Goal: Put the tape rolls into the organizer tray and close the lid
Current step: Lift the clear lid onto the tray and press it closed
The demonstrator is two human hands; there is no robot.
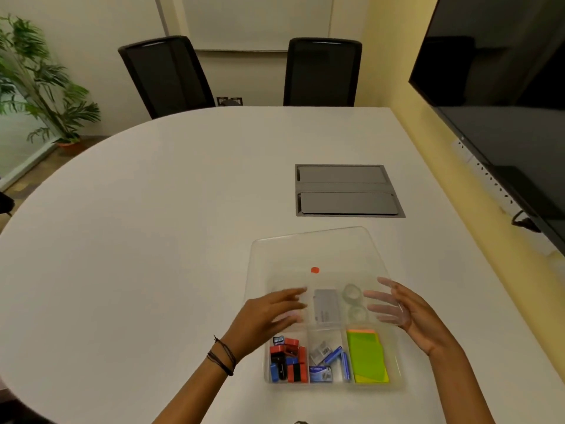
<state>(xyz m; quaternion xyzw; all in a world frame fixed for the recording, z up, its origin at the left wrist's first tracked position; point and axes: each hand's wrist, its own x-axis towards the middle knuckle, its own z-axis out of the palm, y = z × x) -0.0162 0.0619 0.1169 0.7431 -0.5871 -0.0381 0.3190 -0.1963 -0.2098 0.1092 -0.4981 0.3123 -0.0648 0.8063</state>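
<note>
Two hands, left (269, 313) and right (406, 313). Two clear tape rolls (351, 293) in one tray (397, 384). One clear lid (305, 252) with one red dot (315, 270). Two black chairs (166, 75). One plant (39, 81).

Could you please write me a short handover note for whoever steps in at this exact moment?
Left hand: open, fingers spread against the clear lid near its left edge.
Right hand: open, fingers behind the lid's right edge, steadying it.
Two tape rolls already lie in the tray's far right compartment, seen through the lid.
The lid is tilted over the far half of the tray, not yet shut; the near compartments are uncovered.
Done: tape rolls stowed. Left: lower the lid flat and press it closed.
</note>
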